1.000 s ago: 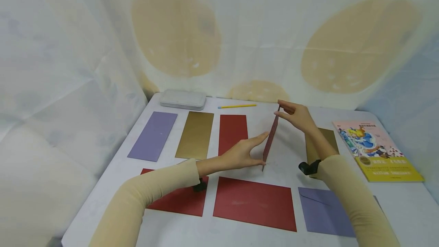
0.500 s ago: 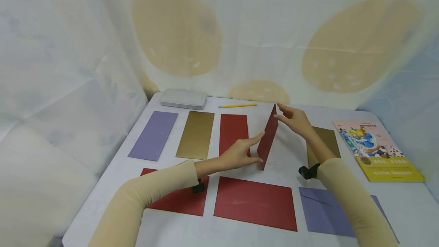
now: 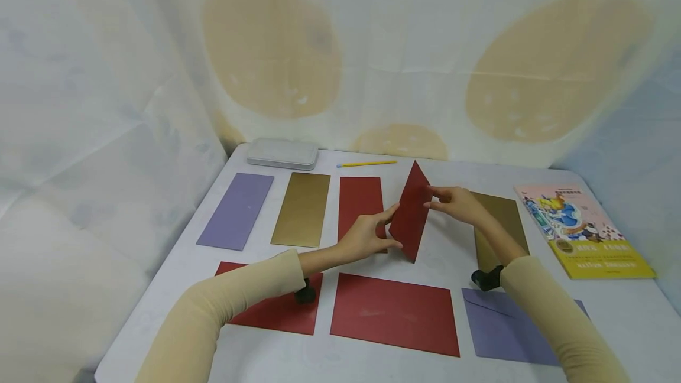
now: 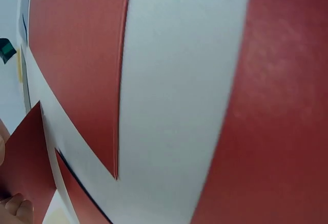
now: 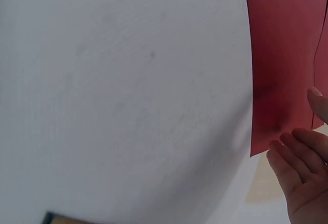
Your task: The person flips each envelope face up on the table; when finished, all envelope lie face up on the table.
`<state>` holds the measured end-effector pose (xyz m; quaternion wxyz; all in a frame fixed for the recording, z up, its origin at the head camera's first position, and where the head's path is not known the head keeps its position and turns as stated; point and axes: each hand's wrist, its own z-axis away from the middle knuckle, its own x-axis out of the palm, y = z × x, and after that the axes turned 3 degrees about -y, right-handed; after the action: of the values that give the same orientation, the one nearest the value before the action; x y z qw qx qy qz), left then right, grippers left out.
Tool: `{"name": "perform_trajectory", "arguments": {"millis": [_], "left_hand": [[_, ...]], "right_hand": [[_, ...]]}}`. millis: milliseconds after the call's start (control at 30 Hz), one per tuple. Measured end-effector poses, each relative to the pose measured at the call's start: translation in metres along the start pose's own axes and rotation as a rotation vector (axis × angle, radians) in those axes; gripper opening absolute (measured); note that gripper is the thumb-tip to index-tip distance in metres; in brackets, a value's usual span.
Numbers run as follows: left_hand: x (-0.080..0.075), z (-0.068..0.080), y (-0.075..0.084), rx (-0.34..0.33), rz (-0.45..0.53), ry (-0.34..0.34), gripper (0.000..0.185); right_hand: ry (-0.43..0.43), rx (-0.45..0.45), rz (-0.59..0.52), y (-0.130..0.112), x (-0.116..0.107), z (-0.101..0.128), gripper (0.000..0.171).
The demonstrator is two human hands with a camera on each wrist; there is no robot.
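In the middle of the head view, a red envelope [image 3: 411, 213] is held up off the white table [image 3: 447, 253] between two hands. A second ago it was seen almost edge-on, like a thin strip; now it has been turned, and its flat red face is shown. It has also been lowered, so it seems to be on its way down to the table, though that is only a guess. It is tilted, with one corner pointing up and one pointing down.

The lower left edge is pinched by the left hand [image 3: 367, 238], thumb and fingers on the paper. The right edge is touched by the right hand [image 3: 457, 203]; its fingers [image 5: 300, 165] look fairly straight beside the paper, so a firm pinch cannot be told for sure.

The envelope is thin, stiff, smooth paper, a long rectangle with sharp corners. More flat envelopes are laid in rows: a purple one [image 3: 236, 210], a shiny gold one [image 3: 302, 209] and a red one [image 3: 359, 205] at the upper left, and a wide red one [image 3: 395, 314] at the bottom middle. A rounded grey tin [image 3: 283, 153] and a thin yellow pencil [image 3: 367, 164] are seen at the back, and a bright picture book [image 3: 582, 232] at the right.
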<state>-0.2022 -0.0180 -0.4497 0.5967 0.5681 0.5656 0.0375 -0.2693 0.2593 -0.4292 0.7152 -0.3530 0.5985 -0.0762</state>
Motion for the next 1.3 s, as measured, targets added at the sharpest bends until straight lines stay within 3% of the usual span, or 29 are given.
{"name": "perform_trajectory", "arguments": {"millis": [233,533,867,1133,1300], "left_hand": [[0.010,-0.004,-0.001,-0.080,0.094,-0.025,0.082],[0.022,-0.011,-0.002,-0.175,0.101,-0.075,0.078],[0.031,-0.016,0.001,-0.233,0.011,-0.125,0.076],[0.030,-0.010,0.001,-0.187,-0.052,-0.165,0.071],[0.027,-0.010,0.001,-0.088,-0.161,-0.218,0.064]], "right_hand": [[-0.048,-0.030,0.024,0.005,0.000,0.007,0.060],[-0.054,-0.032,0.049,0.011,0.000,0.014,0.061],[-0.054,-0.004,0.200,0.016,0.004,0.011,0.063],[-0.060,0.024,0.245,0.013,0.005,0.012,0.064],[-0.058,0.021,0.238,0.014,0.005,0.015,0.065]]}}
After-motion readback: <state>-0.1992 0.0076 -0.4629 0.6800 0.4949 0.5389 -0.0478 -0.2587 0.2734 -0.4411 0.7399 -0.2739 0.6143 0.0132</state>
